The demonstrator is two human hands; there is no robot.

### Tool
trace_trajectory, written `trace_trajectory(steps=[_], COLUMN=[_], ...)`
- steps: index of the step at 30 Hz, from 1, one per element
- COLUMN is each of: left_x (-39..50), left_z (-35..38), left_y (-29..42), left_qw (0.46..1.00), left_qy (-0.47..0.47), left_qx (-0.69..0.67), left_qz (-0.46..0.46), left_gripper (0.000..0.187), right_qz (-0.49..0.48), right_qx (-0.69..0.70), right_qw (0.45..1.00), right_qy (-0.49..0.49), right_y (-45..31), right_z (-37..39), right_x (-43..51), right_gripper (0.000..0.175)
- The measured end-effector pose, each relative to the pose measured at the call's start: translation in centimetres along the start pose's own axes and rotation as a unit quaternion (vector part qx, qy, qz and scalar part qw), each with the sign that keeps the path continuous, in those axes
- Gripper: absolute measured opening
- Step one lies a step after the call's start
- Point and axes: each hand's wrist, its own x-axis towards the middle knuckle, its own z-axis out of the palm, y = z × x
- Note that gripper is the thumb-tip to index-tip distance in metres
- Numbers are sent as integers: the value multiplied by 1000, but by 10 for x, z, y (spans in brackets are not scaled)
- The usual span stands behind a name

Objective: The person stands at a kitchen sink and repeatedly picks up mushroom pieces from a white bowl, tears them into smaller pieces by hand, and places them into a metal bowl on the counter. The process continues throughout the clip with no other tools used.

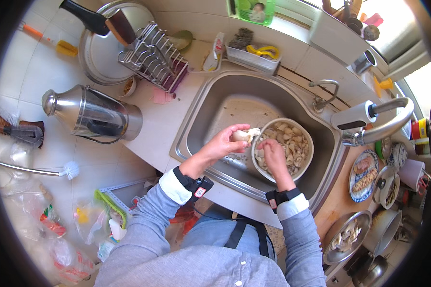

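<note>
My left hand (225, 142) is over the sink, its thumb and fingers closed around pale mushroom pieces (243, 135). A white round basin (310, 150) stands in the right part of the steel sink (219, 104), filled with many torn mushroom pieces (293, 141) that look like oyster mushrooms. My right hand (274, 158) reaches over the basin's near left side with curled fingers. Its fingertips are close to the held mushroom, but whether they pinch anything is hidden.
A curved tap (391, 118) rises at the sink's right corner. On the right-hand counter are a patterned plate of food (363, 175) and a steel bowl with mushrooms (347, 236). Left of the sink stand a metal rack (154, 59) and a steel canister (93, 114).
</note>
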Motion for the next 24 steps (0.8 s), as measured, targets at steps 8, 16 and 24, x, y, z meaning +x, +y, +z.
trace_trajectory(steps=[8, 16, 24], left_x=[42, 54, 55], left_z=[48, 111, 139], left_y=[-12, -28, -41], left_qw=[987, 984, 985], left_qy=[-82, -38, -14], left_qx=[113, 25, 53], left_qz=[83, 171, 161], left_gripper=[45, 62, 50], right_qz=[28, 88, 50], right_qx=[173, 407, 379], right_qw=[984, 909, 919], right_qy=[-26, 20, 93], right_y=[-15, -13, -7], right_z=[-58, -83, -98], right_x=[-35, -63, -74], right_gripper=[29, 35, 30])
